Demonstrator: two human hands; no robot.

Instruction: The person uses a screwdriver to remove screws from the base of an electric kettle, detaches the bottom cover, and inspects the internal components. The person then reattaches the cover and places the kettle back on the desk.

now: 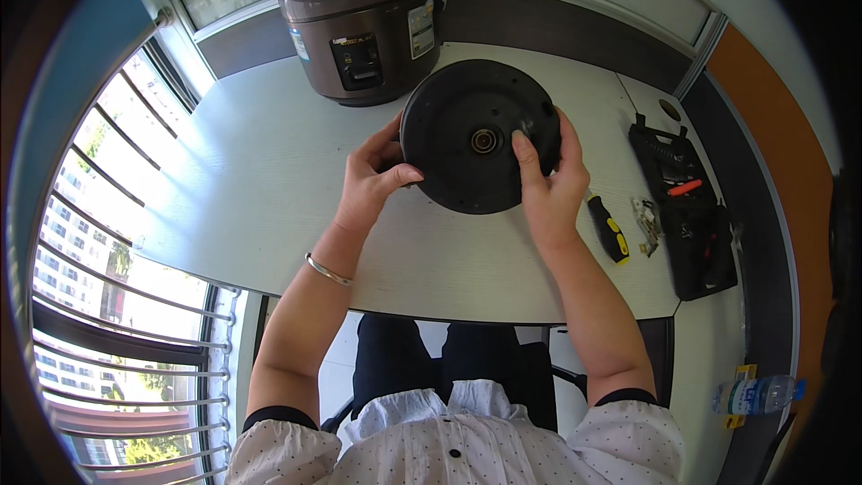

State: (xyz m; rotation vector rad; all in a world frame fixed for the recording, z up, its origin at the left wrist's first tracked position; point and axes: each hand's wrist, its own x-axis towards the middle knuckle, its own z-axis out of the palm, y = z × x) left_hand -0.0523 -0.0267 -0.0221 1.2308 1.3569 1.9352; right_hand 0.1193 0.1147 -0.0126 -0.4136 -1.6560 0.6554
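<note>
Both my hands hold a black round disc (453,162) up above the white table, its flat face turned toward me. A ringed, metallic round piece sits in a hole (485,140) at its centre, and a few small holes dot the face. My left hand (375,171) grips the left edge, thumb on the face and fingers behind. On the right side, my right hand (555,171) wraps the rim, with its thumb lying on the face close to the centre. The disc's far side is hidden. Behind it stands a brown rice cooker (359,27), lid down.
Right of my right hand lie a yellow-and-black screwdriver (608,230) and small metal parts (646,224). Beyond them is an opened black tool case (687,207) with a red-handled tool (684,188). A plastic bottle (759,392) is at lower right, a barred window (126,287) at left.
</note>
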